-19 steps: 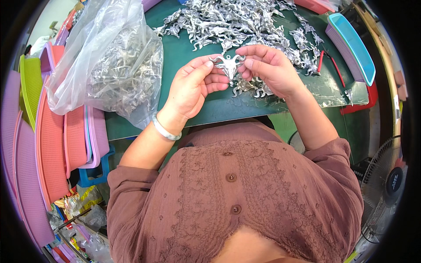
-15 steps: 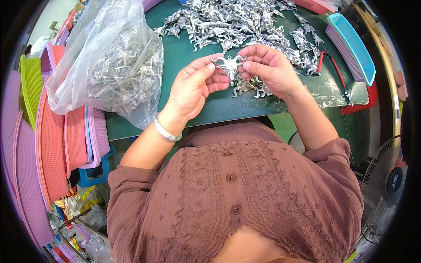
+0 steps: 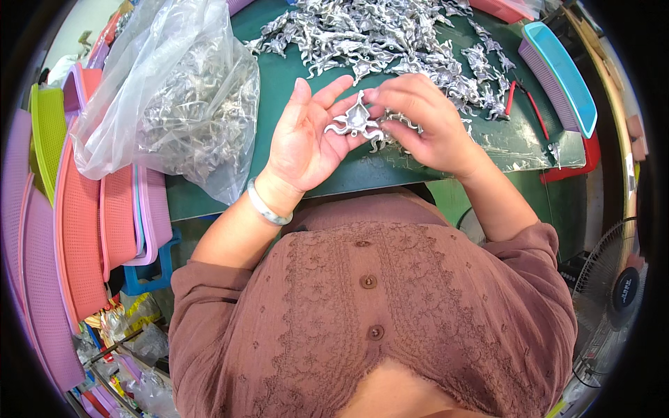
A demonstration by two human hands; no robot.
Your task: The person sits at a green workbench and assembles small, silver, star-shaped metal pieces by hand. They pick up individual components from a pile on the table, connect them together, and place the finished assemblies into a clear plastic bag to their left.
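A silver metal bull-head pendant (image 3: 356,118) shows its hollow back, with the horns low and the narrow muzzle end up. It lies against the fingers of my left hand (image 3: 304,143), which is turned palm up with thumb and fingers stretched apart. My right hand (image 3: 426,124) is curled over the pendant's right side, its fingertips at the narrow end and its thumb near a horn. Part of that contact is hidden. Behind the right hand, a few more silver pieces lie at the table's near edge, partly covered. A large pile of silver pendants (image 3: 369,38) spreads beyond both hands.
On the left stands a clear plastic bag (image 3: 198,104) full of silver pieces, beside stacked pink, purple and green baskets (image 3: 80,230). Red-handled pliers (image 3: 533,111) lie on the green table (image 3: 279,90) at right, near a blue-and-purple basket (image 3: 568,83). A fan (image 3: 606,299) stands lower right.
The pendant has been turned over from its front to its back, its muzzle end now up. My left hand has spread from a pinch to an upturned palm; my right hand has curled over the piece.
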